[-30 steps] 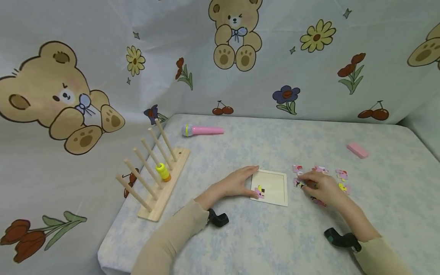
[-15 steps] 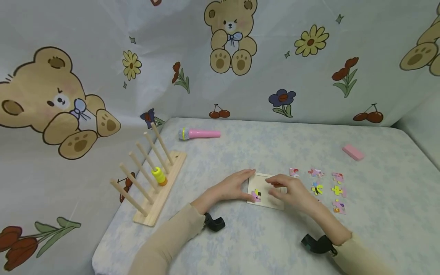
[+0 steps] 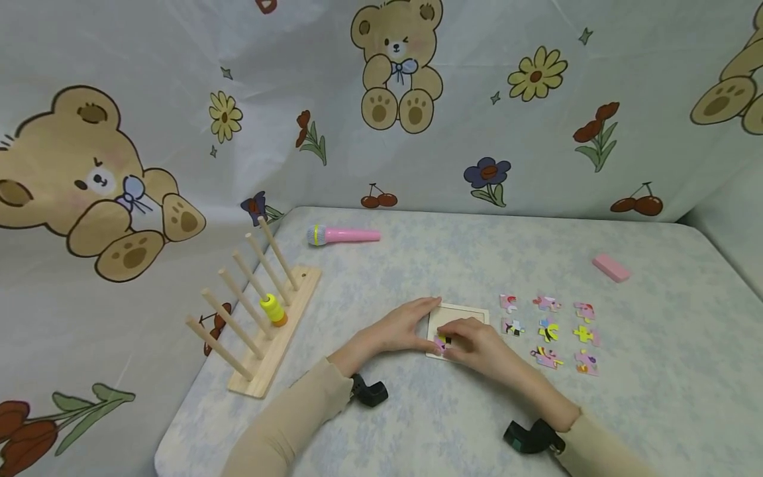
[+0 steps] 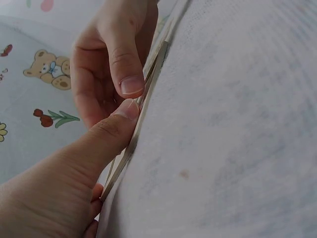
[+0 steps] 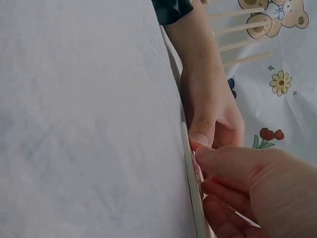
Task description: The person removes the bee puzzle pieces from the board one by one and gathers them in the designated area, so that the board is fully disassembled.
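Observation:
My left hand grips a small pale wooden puzzle tray by its left side, thumb at the near edge and fingers at the far one. Inside its near left corner sits a pink, yellow and black puzzle piece. Bent over that corner, my right hand pinches the piece between thumb and index finger, hiding part of it. The right wrist view has both thumbs close together at the tray's edge. From the left wrist, the right thumb shows just beyond the left one.
Several loose puzzle pieces lie in rows right of the tray. A pegged wooden rack with yellow and orange rings stands left. Farther back are a pink toy microphone and a pink block.
My right hand has moved left from the loose pieces to the piece in the tray's near left corner. The left hand has stayed on the tray. The head view has shifted slightly.

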A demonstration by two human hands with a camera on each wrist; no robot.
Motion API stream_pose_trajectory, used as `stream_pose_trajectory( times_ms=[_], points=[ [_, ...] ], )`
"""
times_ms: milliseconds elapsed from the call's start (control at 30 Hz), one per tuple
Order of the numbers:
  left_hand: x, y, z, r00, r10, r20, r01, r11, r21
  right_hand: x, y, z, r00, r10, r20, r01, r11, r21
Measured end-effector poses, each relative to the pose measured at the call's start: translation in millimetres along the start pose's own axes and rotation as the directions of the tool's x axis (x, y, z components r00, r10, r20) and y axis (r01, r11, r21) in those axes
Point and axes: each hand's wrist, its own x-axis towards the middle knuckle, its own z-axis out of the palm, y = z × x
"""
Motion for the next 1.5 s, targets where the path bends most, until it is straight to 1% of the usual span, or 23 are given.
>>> stream_pose_trajectory(
  times_ms=[100,233,400,600,700,867,1000,1233,1400,1500],
  points=[
    [-0.1,-0.1,-0.3,1.0,0.0,-0.002,0.0,1.0,-0.001,0,0,3,0.999,0.033,-0.02,-0.032,0.999,0.027],
    [0.1,-0.4,0.7,1.0,0.008,-0.004,-0.008,1.0,-0.001,-1,0,6,0.997,0.067,-0.048,-0.066,0.998,0.025],
    [0.2,-0.2,1.0,1.0,0.01,-0.003,-0.01,1.0,-0.009,-1,1,7,0.996,0.062,-0.061,-0.059,0.997,0.046],
    [-0.5,0.7,-1.1,1.0,-0.014,-0.01,0.014,0.999,-0.041,1,2,11,0.993,0.093,-0.067,-0.087,0.992,0.088],
    [-1.2,1.6,-2.1,1.0,-0.019,-0.012,0.019,0.999,-0.051,1,2,12,0.995,0.071,-0.073,-0.064,0.994,0.092],
    [-2.6,3.5,-3.1,1.0,-0.014,-0.013,0.013,0.998,-0.059,2,3,13,0.996,-0.023,-0.089,0.031,0.995,0.096],
    [-2.7,4.5,-3.9,1.0,-0.011,-0.003,0.01,0.999,-0.048,1,4,13,0.993,-0.068,-0.096,0.075,0.995,0.069],
    [-3.5,4.5,-3.6,1.0,-0.02,-0.002,0.02,0.999,-0.036,0,3,14,0.995,-0.058,-0.085,0.061,0.998,0.032],
    [-2.3,1.5,0.3,1.0,-0.004,-0.025,0.003,0.999,-0.041,-1,1,12,0.996,-0.046,-0.083,0.049,0.998,0.033],
    [-1.4,0.2,1.5,0.999,-0.006,-0.039,0.004,0.999,-0.049,0,0,6,0.997,-0.037,-0.062,0.04,0.998,0.04]
  ],
)
